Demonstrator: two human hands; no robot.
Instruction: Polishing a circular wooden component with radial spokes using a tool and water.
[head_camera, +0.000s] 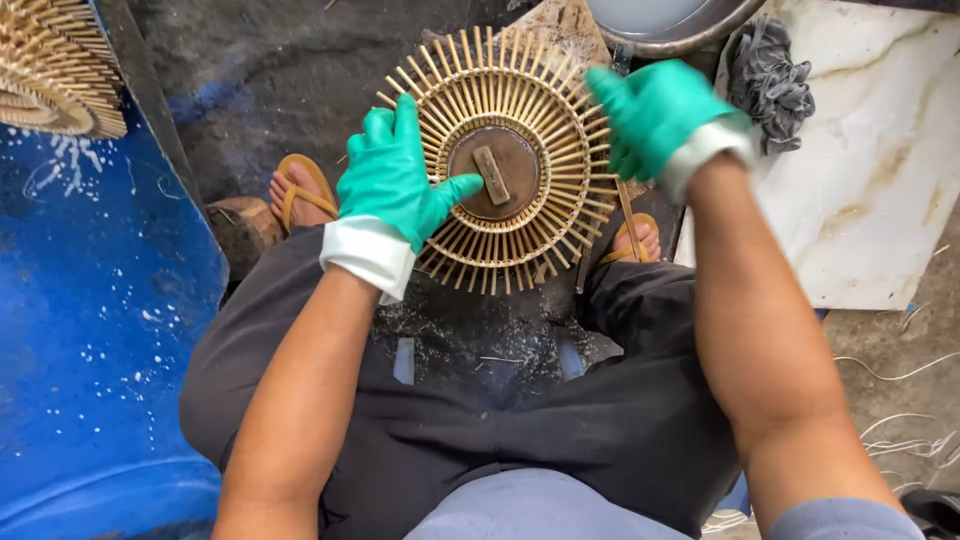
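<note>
Round bamboo-stick frame (505, 160): lying flat between the knees, over a dark, dusty floor (280, 70); thin sticks radiating outward from two woven rings around a brown centre disc (495, 172) with a small block on top.

Left hand (395, 180), green rubber glove with white cuff: resting on the frame's left edge, fingers spread, thumb pressing toward the centre disc; gripping nothing closed.

Right hand (650, 110), same glove: curling over the frame's upper right rim, fingers bent down on the stick ends.

Sandalled feet (300, 190): sitting either side of the frame.

Blue drum (100, 330): standing at left. Second stick frame (55, 60): showing partly at top left. Grey rag (768, 80): lying on a pale marble slab (880, 170) at right.
</note>
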